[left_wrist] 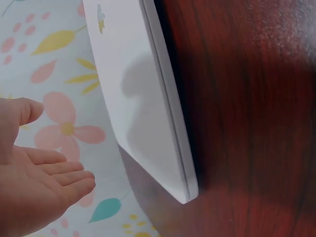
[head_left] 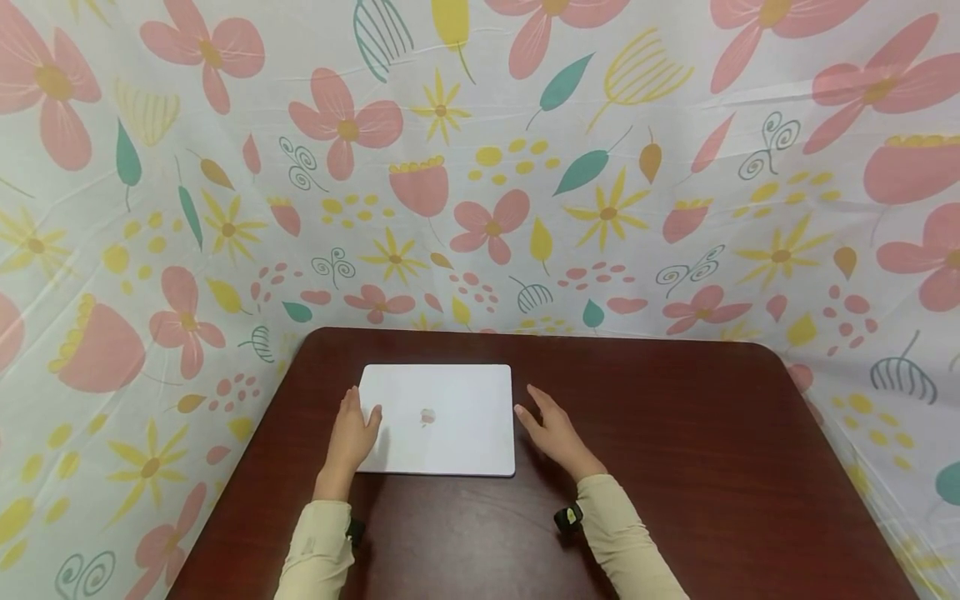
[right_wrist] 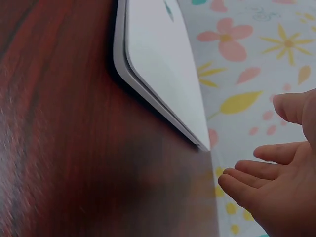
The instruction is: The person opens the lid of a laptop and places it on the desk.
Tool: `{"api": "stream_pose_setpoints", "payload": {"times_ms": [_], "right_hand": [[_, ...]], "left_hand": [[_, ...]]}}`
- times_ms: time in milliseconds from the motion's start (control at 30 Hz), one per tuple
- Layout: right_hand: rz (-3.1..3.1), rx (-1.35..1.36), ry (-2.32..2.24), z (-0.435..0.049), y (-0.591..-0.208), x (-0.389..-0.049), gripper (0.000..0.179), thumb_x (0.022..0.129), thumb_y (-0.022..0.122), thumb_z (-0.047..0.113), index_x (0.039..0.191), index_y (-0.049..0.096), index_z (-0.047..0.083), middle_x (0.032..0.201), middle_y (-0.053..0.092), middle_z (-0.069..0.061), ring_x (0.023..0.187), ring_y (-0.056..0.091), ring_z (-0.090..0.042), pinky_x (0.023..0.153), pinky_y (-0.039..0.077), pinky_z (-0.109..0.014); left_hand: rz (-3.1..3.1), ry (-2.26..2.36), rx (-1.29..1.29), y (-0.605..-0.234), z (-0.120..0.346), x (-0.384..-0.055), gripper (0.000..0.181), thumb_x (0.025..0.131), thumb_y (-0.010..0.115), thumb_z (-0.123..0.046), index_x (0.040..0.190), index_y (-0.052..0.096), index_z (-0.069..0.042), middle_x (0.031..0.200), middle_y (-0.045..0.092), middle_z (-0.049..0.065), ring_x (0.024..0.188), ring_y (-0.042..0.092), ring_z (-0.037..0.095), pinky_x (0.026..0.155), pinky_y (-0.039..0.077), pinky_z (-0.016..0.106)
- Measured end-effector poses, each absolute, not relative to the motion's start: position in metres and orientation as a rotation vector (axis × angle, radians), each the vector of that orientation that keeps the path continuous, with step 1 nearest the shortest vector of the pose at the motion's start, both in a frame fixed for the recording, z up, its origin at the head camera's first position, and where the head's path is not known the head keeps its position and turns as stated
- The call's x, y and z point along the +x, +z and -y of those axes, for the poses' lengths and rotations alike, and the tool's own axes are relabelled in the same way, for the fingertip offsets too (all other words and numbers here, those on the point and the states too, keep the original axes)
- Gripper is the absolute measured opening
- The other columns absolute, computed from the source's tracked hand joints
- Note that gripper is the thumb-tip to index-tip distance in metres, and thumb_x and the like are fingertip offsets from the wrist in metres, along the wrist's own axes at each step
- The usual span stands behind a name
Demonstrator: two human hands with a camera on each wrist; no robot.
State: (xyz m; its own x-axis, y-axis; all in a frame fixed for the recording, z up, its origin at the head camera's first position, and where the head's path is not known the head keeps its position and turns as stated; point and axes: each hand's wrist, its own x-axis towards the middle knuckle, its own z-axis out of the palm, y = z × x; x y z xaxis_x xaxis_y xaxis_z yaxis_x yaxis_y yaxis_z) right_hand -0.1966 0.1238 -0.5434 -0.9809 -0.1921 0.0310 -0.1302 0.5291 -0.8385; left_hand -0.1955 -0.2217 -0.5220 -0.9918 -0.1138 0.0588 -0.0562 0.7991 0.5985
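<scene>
A closed silver laptop (head_left: 465, 417) with an apple logo on its lid lies flat on the dark table, left of the middle. Beside its left edge is my left hand (head_left: 354, 433), fingers extended and thumb apart, with nothing in its grasp. My right hand (head_left: 555, 433) hovers just off the laptop's right edge, its fingers loosely extended and holding nothing. Both wrist views show a gap between each hand and the laptop, and the left hand's shadow falls across the lid.
The reddish-brown wooden table (head_left: 675, 450) has rounded far corners. A white cloth (head_left: 525, 292) printed with flowers and leaves hangs behind it and along both sides. Dark wrist devices sit at both cuffs, the right one (head_left: 568, 518) plainly visible.
</scene>
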Motion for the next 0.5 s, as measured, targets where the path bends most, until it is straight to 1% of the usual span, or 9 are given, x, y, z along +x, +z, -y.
{"api": "stream_pose_setpoints", "payload": {"times_ms": [167,333,500], "right_hand": [[-2.647,-0.241,-1.447,-0.118,-0.552,-0.196,0.064,0.099,0.052,0.034,0.147,0.032,-0.005,0.149,0.033,-0.026,0.136,0.035,-0.040,0.106,0.035,-0.053],[-2.605,-0.209,-1.473,-0.113,-0.556,-0.194,0.064,0.099,0.054,0.033,0.146,0.033,-0.005,0.147,0.036,-0.026,0.132,0.040,-0.041,0.104,0.037,-0.051],[-2.569,-0.186,-1.515,-0.109,-0.560,-0.193,0.064,0.099,0.054,0.032,0.145,0.034,-0.007,0.145,0.037,-0.029,0.130,0.043,-0.043,0.103,0.039,-0.050]], "left_hand": [[2.925,-1.015,0.173,-0.529,0.226,-0.198,0.065,0.096,0.051,-0.018,0.140,0.024,0.022,0.144,0.028,0.040,0.134,0.029,0.049,0.109,0.027,0.055],[2.948,-1.030,0.180,-0.537,0.232,-0.200,0.065,0.096,0.051,-0.016,0.138,0.024,0.024,0.141,0.030,0.042,0.133,0.031,0.051,0.108,0.028,0.056],[2.975,-1.021,0.187,-0.543,0.236,-0.200,0.065,0.096,0.050,-0.017,0.137,0.024,0.026,0.138,0.032,0.044,0.130,0.033,0.053,0.107,0.029,0.057]]}}
